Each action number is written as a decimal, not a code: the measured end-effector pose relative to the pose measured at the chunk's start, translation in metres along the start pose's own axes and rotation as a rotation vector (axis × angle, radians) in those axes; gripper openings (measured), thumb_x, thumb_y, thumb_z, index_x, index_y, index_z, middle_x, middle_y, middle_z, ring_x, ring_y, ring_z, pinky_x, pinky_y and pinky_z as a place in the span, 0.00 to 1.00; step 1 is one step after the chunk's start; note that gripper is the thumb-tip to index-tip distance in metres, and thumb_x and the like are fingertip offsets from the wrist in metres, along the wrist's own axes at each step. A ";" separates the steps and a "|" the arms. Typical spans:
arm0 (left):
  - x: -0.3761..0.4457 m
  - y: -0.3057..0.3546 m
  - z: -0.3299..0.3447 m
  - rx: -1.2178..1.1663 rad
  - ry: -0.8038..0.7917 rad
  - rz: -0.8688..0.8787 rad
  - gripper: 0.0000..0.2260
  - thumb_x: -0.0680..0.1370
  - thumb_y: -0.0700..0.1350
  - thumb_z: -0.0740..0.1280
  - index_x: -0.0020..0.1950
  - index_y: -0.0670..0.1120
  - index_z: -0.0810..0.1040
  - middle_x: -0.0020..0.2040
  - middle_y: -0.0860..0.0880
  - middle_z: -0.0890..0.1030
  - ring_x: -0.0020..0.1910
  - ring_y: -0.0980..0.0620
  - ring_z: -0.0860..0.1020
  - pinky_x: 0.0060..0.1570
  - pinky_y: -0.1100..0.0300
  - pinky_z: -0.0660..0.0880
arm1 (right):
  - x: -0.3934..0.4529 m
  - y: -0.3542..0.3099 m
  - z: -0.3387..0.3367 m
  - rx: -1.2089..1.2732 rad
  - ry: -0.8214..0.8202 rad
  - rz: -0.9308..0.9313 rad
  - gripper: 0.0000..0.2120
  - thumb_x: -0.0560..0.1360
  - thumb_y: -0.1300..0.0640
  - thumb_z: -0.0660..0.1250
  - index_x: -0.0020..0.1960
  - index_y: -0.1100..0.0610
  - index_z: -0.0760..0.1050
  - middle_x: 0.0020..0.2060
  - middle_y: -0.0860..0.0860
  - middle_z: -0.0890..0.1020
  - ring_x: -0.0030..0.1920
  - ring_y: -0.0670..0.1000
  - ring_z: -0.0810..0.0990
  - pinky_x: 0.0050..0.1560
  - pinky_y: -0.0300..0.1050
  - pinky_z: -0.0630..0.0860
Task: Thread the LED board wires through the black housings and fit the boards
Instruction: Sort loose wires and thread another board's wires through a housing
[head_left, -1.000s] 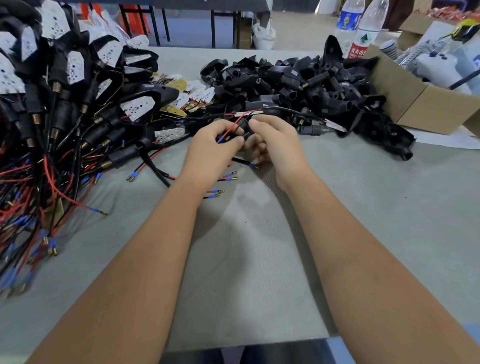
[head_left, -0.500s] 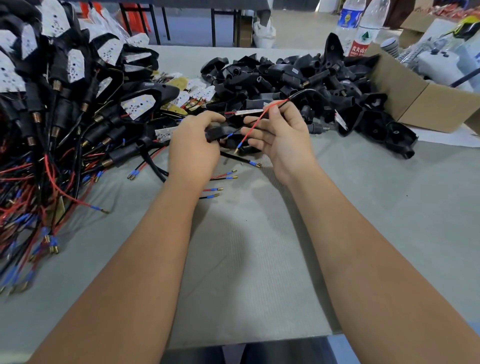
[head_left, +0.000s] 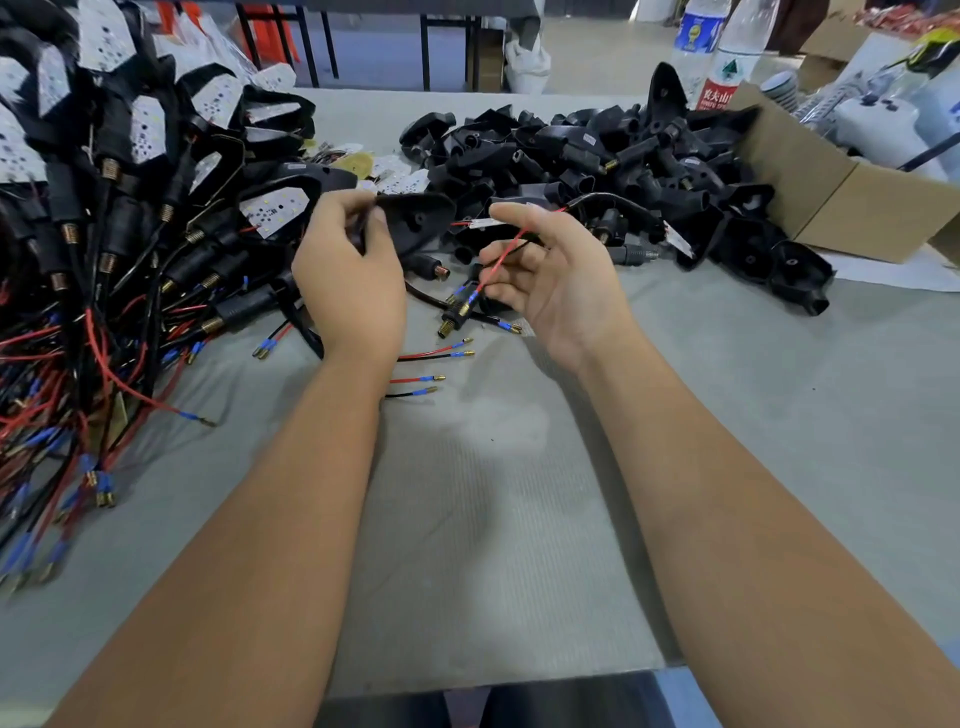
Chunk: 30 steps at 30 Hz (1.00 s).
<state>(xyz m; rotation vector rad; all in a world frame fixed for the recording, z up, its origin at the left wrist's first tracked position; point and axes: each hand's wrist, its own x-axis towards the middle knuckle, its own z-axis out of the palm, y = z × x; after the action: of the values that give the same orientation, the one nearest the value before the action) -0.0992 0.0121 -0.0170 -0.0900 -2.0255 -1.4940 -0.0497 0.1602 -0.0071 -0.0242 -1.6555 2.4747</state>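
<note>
Head view: grey desk (head_left: 519, 519) carries 2 big heaps. Left heap (head_left: 104, 234) = black housings w/ white LED boards fitted, red/black wires trailing toward the near edge; too tangled to count. Far-centre heap (head_left: 597, 156) = bare black housings, no exact count possible. 1 cardboard box (head_left: 852, 208) at right, just beside that heap. 2 plastic bottles (head_left: 711, 57) stand behind it. 2 hands raised above desk, apart from each other. Left hand (head_left: 353, 280) grips 1 black housing (head_left: 415, 221) at its left end, fingers curled round it. Right hand (head_left: 561, 280), palm up, fingers curled round a wire pair: 1 red wire (head_left: 501, 260) and 1 black, blue-sleeved tips hanging below the fingers; white LED board (head_left: 485, 223) at the wires' upper end, partly hidden. 4 loose wire ends (head_left: 431, 366) lie on desk between the wrists.
</note>
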 end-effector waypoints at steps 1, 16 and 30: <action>0.000 0.000 0.001 -0.031 0.013 -0.060 0.08 0.80 0.44 0.63 0.55 0.44 0.79 0.47 0.52 0.81 0.41 0.60 0.76 0.49 0.67 0.75 | 0.001 0.000 0.000 -0.023 0.015 0.008 0.12 0.81 0.52 0.57 0.53 0.57 0.78 0.35 0.54 0.78 0.33 0.51 0.78 0.38 0.41 0.75; -0.023 0.012 0.016 -0.105 -0.442 -0.047 0.13 0.84 0.48 0.54 0.54 0.43 0.76 0.42 0.53 0.78 0.41 0.57 0.75 0.46 0.55 0.72 | 0.008 0.013 -0.002 -0.557 0.166 -0.317 0.16 0.79 0.58 0.65 0.33 0.57 0.80 0.26 0.52 0.79 0.27 0.47 0.74 0.29 0.38 0.71; -0.016 0.004 0.021 -0.129 -0.352 -0.200 0.15 0.84 0.49 0.53 0.37 0.52 0.65 0.33 0.54 0.70 0.34 0.52 0.71 0.38 0.56 0.66 | 0.003 0.014 0.005 -0.387 -0.013 -0.128 0.06 0.79 0.67 0.63 0.51 0.70 0.78 0.41 0.63 0.82 0.35 0.50 0.81 0.39 0.41 0.79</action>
<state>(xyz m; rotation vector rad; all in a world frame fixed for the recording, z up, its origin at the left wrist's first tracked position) -0.0936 0.0366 -0.0253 -0.2225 -2.2628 -1.8404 -0.0552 0.1511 -0.0179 0.0494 -2.0448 2.0356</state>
